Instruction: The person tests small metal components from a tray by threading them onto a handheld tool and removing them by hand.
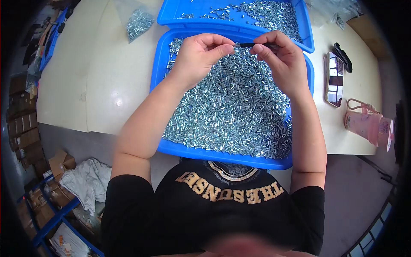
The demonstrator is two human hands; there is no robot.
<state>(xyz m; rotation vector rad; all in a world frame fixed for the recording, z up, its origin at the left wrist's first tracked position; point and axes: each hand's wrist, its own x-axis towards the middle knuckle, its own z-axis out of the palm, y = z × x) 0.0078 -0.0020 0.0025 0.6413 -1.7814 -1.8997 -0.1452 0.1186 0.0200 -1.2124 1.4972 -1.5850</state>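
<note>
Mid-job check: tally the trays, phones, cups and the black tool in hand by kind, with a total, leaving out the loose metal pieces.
Trays: 2
Black tool: 1
Phone: 1
Cup: 1
Total: 5

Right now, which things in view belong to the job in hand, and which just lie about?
Likely job things: slim black tool in right hand, metal pieces, near blue tray, far blue tray.
Apparently lying about: phone, pink cup, pale cloth.

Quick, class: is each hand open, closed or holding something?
Left hand: pinched closed; contents too small to tell.
Right hand: closed, holding a black pen-like tool.
</note>
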